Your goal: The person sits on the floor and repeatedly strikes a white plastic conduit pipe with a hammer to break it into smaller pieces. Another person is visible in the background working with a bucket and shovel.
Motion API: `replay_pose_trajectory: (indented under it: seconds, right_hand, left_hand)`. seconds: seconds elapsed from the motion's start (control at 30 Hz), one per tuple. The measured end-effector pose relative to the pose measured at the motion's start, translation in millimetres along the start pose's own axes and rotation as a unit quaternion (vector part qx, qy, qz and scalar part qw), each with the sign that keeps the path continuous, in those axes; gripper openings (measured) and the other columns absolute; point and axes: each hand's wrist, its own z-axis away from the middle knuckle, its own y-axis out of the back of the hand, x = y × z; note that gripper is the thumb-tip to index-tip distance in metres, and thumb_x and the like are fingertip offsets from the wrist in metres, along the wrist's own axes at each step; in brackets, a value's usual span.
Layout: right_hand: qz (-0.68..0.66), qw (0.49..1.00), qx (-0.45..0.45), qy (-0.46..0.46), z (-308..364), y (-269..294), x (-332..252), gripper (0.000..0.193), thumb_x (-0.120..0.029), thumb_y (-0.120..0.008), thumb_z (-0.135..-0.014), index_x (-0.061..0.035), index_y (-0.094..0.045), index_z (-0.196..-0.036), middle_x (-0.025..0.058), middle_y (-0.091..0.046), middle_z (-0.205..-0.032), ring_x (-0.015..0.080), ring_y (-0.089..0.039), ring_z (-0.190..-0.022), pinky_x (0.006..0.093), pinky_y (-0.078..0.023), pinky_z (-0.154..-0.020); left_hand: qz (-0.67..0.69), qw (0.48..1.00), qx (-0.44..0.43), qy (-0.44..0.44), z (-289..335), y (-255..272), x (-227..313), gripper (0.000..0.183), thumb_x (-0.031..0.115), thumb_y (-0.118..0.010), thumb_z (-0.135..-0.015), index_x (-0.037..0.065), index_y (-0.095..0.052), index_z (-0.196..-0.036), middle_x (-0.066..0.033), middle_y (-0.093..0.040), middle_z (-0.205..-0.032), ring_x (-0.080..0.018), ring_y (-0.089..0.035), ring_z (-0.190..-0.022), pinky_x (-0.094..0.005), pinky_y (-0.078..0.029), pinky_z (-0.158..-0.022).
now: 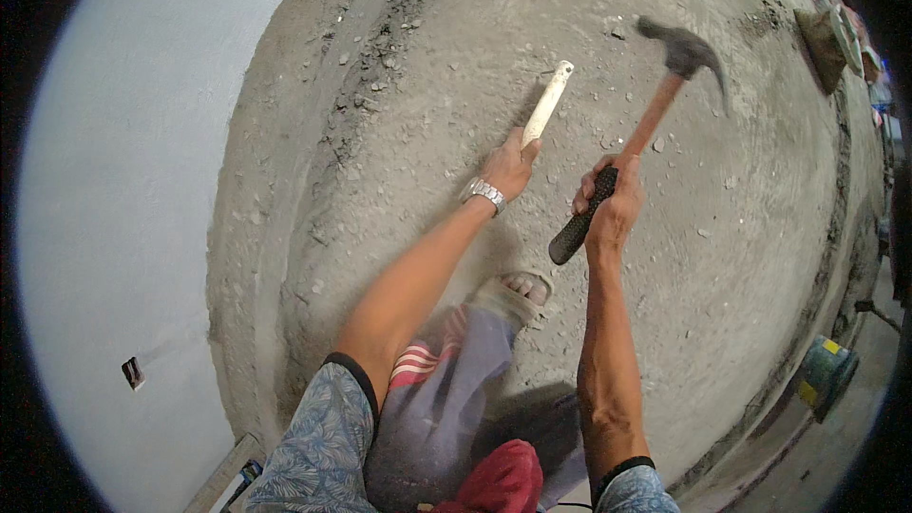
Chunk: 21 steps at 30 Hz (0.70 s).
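My left hand (510, 167), a metal watch (484, 195) on its wrist, is closed round the near end of a short cream-coloured stick (547, 106). The stick points away from me, low over the rough grey floor. At its far tip there is a dark spot, and a thin dark bit juts out to the left; I cannot tell what that is. To the right, my right hand (616, 206) grips a claw hammer (655, 117) by its black rubber handle. The orange shaft slants up and right, and the dark, slightly blurred head is raised beyond the stick.
A smooth pale wall (133, 180) fills the left. Beside its base runs a groove with broken rubble (347, 104). My sandalled foot (524, 292) is between my forearms. At the right edge are a sack (825, 47) and a green and yellow object (825, 375).
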Motion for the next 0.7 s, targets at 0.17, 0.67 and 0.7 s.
replay_pose_trajectory:
  seconds: [0.17, 0.67, 0.7]
  right_hand:
    - [0.05, 0.998, 0.003, 0.025, -5, 6, 42, 0.054, -0.052, -0.035, -0.096, -0.0061, -0.049, -0.072, 0.0028, -0.046, -0.049, 0.0123, -0.045, -0.041, 0.0277, -0.037, -0.04]
    - [0.041, 0.998, -0.003, -0.042, -5, 7, 60, 0.051, -0.055, -0.038, -0.094, -0.0075, -0.047, -0.078, 0.0006, -0.046, -0.053, 0.0126, -0.042, -0.038, 0.0271, -0.036, -0.038]
    - [0.073, 0.991, -0.03, -0.103, -16, 15, 67, 0.051, -0.055, -0.038, -0.094, -0.0078, -0.047, -0.077, 0.0002, -0.046, -0.054, 0.0122, -0.042, -0.039, 0.0272, -0.036, -0.038]
  left_hand:
    - [0.041, 0.999, -0.005, -0.021, -3, -8, 4, 0.039, 0.039, -0.045, -0.094, 0.002, -0.047, -0.105, -0.0256, -0.061, -0.083, -0.046, -0.059, -0.081, -0.0519, -0.044, -0.07]
    - [-0.018, 1.0, 0.023, -0.002, 7, -7, -6, 0.04, 0.041, -0.045, -0.094, 0.003, -0.05, -0.105, -0.0246, -0.062, -0.088, -0.0442, -0.06, -0.084, -0.0508, -0.045, -0.071]
    - [-0.024, 0.999, 0.034, 0.004, 9, -10, -10, 0.041, 0.042, -0.044, -0.094, 0.003, -0.05, -0.107, -0.0245, -0.061, -0.087, -0.0438, -0.059, -0.083, -0.0495, -0.045, -0.07]
